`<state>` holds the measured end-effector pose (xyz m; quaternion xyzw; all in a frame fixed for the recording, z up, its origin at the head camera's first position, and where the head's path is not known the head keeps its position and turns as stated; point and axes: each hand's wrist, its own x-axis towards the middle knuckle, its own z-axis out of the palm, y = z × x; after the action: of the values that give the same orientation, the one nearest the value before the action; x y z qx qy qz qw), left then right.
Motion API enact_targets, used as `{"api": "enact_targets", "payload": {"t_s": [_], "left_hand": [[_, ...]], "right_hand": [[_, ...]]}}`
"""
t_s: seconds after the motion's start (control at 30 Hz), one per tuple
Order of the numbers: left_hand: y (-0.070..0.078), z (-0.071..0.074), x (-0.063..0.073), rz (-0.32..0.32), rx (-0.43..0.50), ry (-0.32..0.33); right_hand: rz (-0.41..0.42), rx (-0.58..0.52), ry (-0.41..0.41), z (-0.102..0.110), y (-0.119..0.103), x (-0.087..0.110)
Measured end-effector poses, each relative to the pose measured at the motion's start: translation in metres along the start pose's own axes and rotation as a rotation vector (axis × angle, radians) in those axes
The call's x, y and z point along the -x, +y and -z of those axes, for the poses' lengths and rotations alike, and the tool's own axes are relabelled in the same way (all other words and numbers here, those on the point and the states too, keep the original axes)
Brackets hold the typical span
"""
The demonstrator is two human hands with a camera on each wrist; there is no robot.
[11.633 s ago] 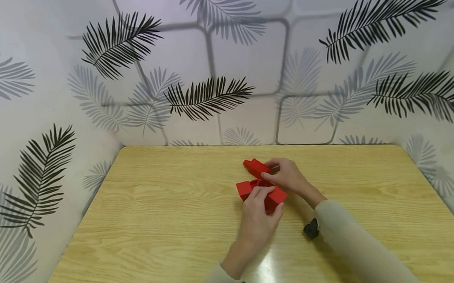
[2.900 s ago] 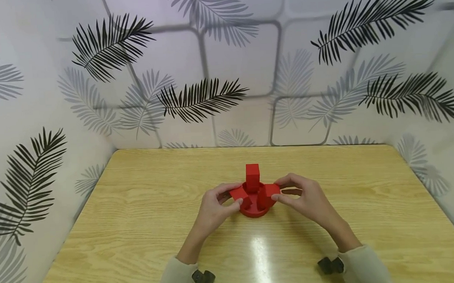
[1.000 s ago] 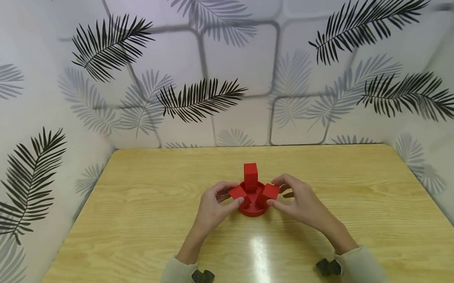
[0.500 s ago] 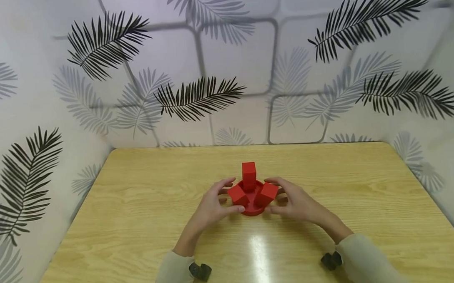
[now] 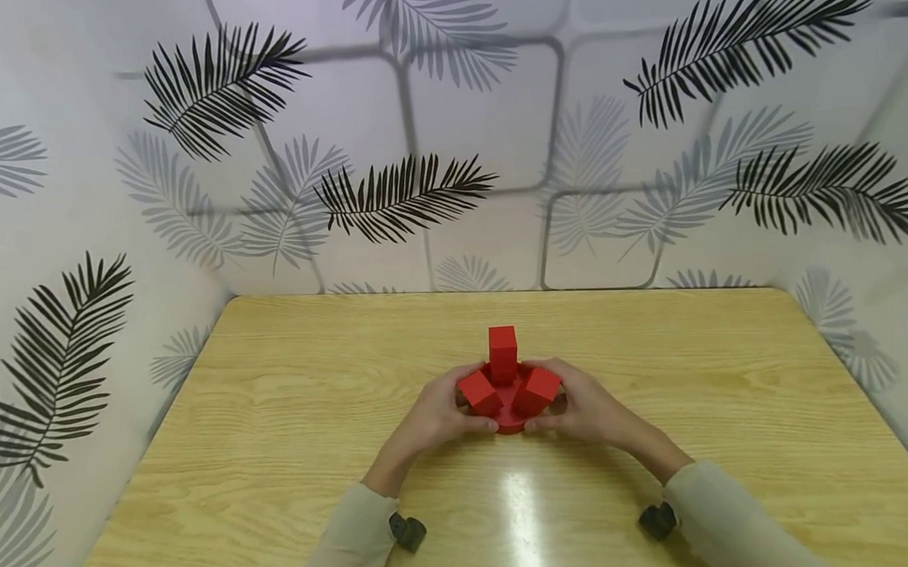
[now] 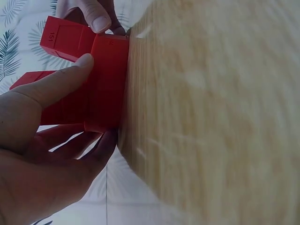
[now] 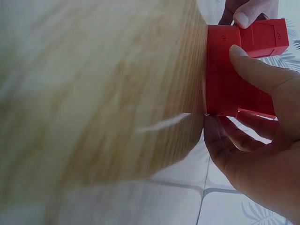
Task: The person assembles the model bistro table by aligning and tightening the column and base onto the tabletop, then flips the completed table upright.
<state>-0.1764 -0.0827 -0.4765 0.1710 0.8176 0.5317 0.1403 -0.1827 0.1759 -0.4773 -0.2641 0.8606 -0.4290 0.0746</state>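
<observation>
A red round base (image 5: 511,428) with a low rim rests on the table. Three red rectangular blocks stand in it: an upright back block (image 5: 503,348), a left block (image 5: 479,393) and a right block (image 5: 538,389), the front two looking tilted outward. My left hand (image 5: 438,413) grips the base's left side, its thumb at the front and fingers curled behind. On the other side my right hand (image 5: 589,410) holds it the same way. In the left wrist view the thumb presses the base wall (image 6: 110,65). The right wrist view shows small marks on the base (image 7: 222,84).
The light wood table (image 5: 315,388) spreads out on every side of the base. A leaf-patterned wall covering (image 5: 482,232) rises behind its far edge and along both sides. A dark wrist device (image 5: 408,532) sits below the left sleeve, another (image 5: 657,522) below the right.
Earliest, my right hand held a loose pegged block behind the base; later all three stand in it. Within the last second, both hands have let go of the front blocks and moved down onto the base.
</observation>
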Motion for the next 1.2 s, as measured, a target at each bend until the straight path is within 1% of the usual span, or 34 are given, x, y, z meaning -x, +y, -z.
{"api": "enact_targets", "payload": {"t_s": [0.2,0.23,0.3,0.33,0.43,0.47,0.53,0.67,0.8,0.9,1.0,1.13,1.2], "left_hand": [[0.001,-0.001,-0.002,-0.018,-0.089,0.037],[0.000,-0.001,-0.002,-0.024,-0.094,0.041],[0.000,0.000,-0.002,-0.015,-0.098,0.051],[0.000,0.000,-0.001,-0.007,-0.091,0.054],[0.001,0.002,0.001,0.037,-0.023,0.056],[0.002,0.003,0.001,0.052,0.005,0.057],[0.003,0.005,0.002,0.062,0.071,0.057],[0.005,0.008,0.003,0.052,0.171,0.068],[0.007,0.008,0.004,0.036,0.206,0.081],[0.007,0.005,0.005,0.017,0.213,0.086],[0.007,0.003,0.005,0.003,0.220,0.091],[0.009,0.001,0.007,0.008,0.229,0.110],[0.011,0.000,0.009,0.019,0.247,0.122]], "right_hand": [[0.033,0.029,0.014,0.000,0.002,0.002],[0.027,0.025,0.012,0.000,0.003,0.002],[0.000,0.003,0.006,0.001,0.003,0.004],[-0.016,-0.011,0.005,0.001,0.003,0.005],[-0.069,-0.078,0.006,0.003,0.002,0.006],[-0.077,-0.096,0.015,0.003,0.002,0.006],[-0.082,-0.135,0.038,0.005,-0.001,0.005],[-0.079,-0.210,0.101,0.009,-0.006,0.005],[-0.076,-0.296,0.109,0.012,-0.009,0.008],[-0.081,-0.310,0.095,0.013,-0.009,0.012],[-0.081,-0.272,0.100,0.013,-0.009,0.017],[-0.045,-0.223,0.153,0.012,-0.012,0.023],[-0.013,-0.227,0.193,0.011,-0.014,0.024]]}}
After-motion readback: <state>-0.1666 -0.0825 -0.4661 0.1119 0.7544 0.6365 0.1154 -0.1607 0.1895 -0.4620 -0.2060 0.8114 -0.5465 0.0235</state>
